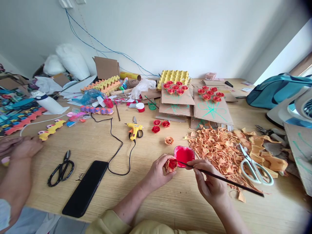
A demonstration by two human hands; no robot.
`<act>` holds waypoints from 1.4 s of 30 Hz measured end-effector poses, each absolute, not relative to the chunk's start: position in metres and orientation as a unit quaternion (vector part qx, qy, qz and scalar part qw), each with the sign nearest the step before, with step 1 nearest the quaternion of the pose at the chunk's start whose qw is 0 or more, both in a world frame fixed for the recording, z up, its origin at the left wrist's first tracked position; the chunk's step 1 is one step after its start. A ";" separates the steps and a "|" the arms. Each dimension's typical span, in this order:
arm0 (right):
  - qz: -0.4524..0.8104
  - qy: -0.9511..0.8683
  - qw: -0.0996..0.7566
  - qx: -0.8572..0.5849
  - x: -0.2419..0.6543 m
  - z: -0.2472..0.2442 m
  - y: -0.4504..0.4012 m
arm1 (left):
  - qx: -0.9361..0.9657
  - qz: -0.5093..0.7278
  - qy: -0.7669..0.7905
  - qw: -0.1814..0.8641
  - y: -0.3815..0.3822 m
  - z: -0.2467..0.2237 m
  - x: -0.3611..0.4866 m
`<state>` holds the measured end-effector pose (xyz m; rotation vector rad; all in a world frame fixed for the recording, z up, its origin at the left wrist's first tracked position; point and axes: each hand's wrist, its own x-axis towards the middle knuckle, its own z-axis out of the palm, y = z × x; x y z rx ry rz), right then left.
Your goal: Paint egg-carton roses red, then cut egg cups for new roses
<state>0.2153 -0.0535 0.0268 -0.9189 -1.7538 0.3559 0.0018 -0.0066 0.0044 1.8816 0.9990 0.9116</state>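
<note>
The wooden table (83,139) runs across my whole view. On its far side I can see sheets of cardboard (226,115) with red flowers on top, and off to the right a broad heap of orange scraps (216,146). The black phone (85,188) lies at the near edge, well apart from the hands I am following.

Those two work close together at the front. The left hand (158,170) is closed lightly around a flower, thumb below and fingers above. The right hand (209,182) pinches a long, dark brush (226,177) close to its tip end, so most of the handle sticks out past the hand, sloping down to my right over the fringe of the scraps.

The red dish (177,150) sits just beyond the fingers, between the two hands but nearer the right.

The relation I watch is the brush against the held flower (172,165): the flower lies directly left of the right hand's fingertips, and the brush's long axis points straight at its right side. The tip seems to meet the petals, though I cannot be sure of contact. A single orange flower (169,140) rests on the wood farther off.
</note>
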 end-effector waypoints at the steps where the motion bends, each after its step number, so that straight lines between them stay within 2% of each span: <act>1: 0.148 -0.740 0.534 -0.382 0.215 0.028 -0.054 | 0.744 0.359 0.396 0.400 -0.006 0.005 0.002; 10: 0.153 -0.723 0.572 -0.356 0.213 0.026 -0.058 | 0.697 0.375 0.405 0.459 -0.006 0.004 0.001; 15: 0.183 -0.726 0.557 -0.359 0.214 0.019 -0.055 | 0.668 0.385 0.388 0.506 -0.006 0.003 0.001; 26: 0.190 -0.731 0.555 -0.349 0.215 0.020 -0.056 | 0.683 0.385 0.393 0.480 -0.007 0.006 0.002; 42: 0.150 -0.797 0.471 -0.348 0.217 0.030 -0.058 | 0.718 0.369 0.393 0.440 -0.005 0.008 0.000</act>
